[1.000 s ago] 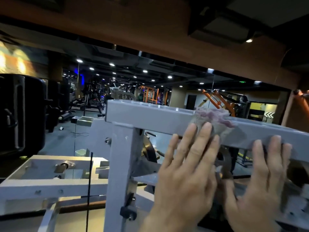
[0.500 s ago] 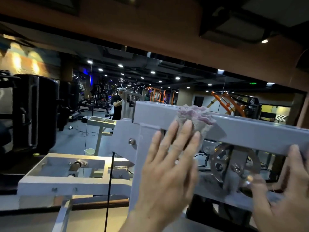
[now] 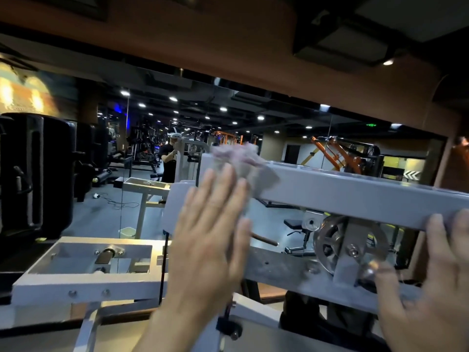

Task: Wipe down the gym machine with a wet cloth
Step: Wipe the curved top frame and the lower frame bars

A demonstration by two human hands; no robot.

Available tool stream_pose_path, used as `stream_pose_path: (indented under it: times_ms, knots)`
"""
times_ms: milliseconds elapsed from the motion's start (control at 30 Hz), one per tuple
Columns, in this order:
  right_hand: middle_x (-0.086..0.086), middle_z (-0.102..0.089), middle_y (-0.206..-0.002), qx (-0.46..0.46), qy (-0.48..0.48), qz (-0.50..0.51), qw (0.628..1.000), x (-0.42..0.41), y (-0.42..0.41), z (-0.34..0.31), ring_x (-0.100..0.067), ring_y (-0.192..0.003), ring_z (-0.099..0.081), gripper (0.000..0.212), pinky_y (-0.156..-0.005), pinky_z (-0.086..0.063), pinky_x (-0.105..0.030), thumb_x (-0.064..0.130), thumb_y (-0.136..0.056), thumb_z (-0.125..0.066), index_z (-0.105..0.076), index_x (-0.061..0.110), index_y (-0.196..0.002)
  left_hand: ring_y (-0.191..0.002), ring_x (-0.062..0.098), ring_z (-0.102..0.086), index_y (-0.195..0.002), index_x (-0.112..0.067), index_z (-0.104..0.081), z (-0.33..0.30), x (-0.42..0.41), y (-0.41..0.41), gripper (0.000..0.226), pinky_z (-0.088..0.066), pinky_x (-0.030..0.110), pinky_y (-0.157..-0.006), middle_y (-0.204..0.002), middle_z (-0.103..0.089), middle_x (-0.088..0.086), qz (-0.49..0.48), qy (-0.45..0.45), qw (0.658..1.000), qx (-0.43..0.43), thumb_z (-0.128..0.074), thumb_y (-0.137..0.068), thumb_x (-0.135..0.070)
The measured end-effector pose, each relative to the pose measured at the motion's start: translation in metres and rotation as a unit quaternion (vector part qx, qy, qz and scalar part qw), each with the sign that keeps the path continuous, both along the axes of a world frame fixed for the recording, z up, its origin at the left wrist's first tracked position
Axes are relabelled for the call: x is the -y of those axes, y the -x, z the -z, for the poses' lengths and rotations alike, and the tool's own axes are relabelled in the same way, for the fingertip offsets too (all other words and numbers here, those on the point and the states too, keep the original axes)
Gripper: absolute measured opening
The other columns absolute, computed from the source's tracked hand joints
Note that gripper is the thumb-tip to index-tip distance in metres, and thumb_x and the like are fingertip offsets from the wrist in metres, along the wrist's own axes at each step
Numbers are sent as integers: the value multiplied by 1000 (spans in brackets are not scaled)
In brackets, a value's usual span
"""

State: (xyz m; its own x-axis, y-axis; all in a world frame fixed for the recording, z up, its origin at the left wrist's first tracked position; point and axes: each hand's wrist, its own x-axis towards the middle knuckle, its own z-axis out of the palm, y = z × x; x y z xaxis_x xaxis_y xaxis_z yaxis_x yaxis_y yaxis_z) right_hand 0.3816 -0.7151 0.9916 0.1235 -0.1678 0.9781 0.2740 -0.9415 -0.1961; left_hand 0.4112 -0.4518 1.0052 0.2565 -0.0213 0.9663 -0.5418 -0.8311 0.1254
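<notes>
Gym machine framing, painted pale grey, fills the lower half of the head view, its long horizontal beam running from the middle out to the right edge. At far left stand tall black padded columns, and just right of them a flat grey bracket of the machine juts toward the camera, with bolts along its front edge. A thin black cable drops past the bracket's right end. Behind, a wall mirror reflects rows of ceiling lights and a person in dark clothes.

Next comes the left hand, fingers straight and spread, palm flat against the left end of the beam. Under its fingertips it presses a crumpled pale pinkish cloth, which bunches over the beam's top edge and hangs down its front face. The cloth is motion-blurred.

Right of that hand, below the beam, a metal pulley wheel sits in a bracket. An orange machine shows in the mirror above the beam.

At far right the right hand reaches up with straight fingers, their tips touching the beam's lower front edge; it holds nothing.
</notes>
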Motion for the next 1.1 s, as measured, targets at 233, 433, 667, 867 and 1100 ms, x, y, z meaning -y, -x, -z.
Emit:
stream_pose_path:
  times_ms: [233, 433, 667, 867, 1100]
  knots:
    - [-13, -26, -167, -27, 91, 0, 995, -18, 5, 2, -31, -157, -16, 72, -127, -6, -56, 26, -86, -52, -38, 3, -153, -158, 17, -14, -157, -15, -38, 0, 11, 8, 55, -17, 36, -127, -169, -23, -2, 27, 20, 999, -15, -35, -108, -39]
    - [-10, -37, -162, -50, 153, -65, 985, -43, 6, -8, -28, -155, -25, 63, -127, -7, -57, 22, -89, -52, -44, 7, -150, -155, 11, -23, -152, -20, -46, -20, -15, -3, 45, -29, 41, -123, -164, -35, -4, 34, 55, 998, 21, -42, -109, -33]
    - [-8, -42, -159, -48, 189, -126, 973, -67, 5, -14, -26, -153, -31, 57, -127, -11, -54, 19, -91, -51, -48, 6, -147, -144, 12, -46, -139, -18, -63, -39, -32, -5, 37, -38, 31, -118, -150, -54, -5, 40, 92, 994, 43, -62, -102, -17]
    - [-3, -38, -162, -89, 200, -145, 965, -68, 7, -19, -22, -155, -26, 56, -128, -7, -49, 21, -93, -47, -52, 9, -147, -131, 0, -56, -132, -19, -69, -47, -37, -3, 35, -51, 30, -107, -142, -60, -10, 108, 158, 981, 38, -65, -99, -11]
    - [1, -33, -165, -127, 197, -175, 956, -63, 14, -22, -18, -156, -22, 54, -129, -3, -46, 27, -92, -47, -55, 16, -144, -127, 6, -61, -131, -13, -68, -47, -26, 4, 33, -51, 32, -108, -135, -67, -1, 219, 312, 924, -14, -64, -99, -5]
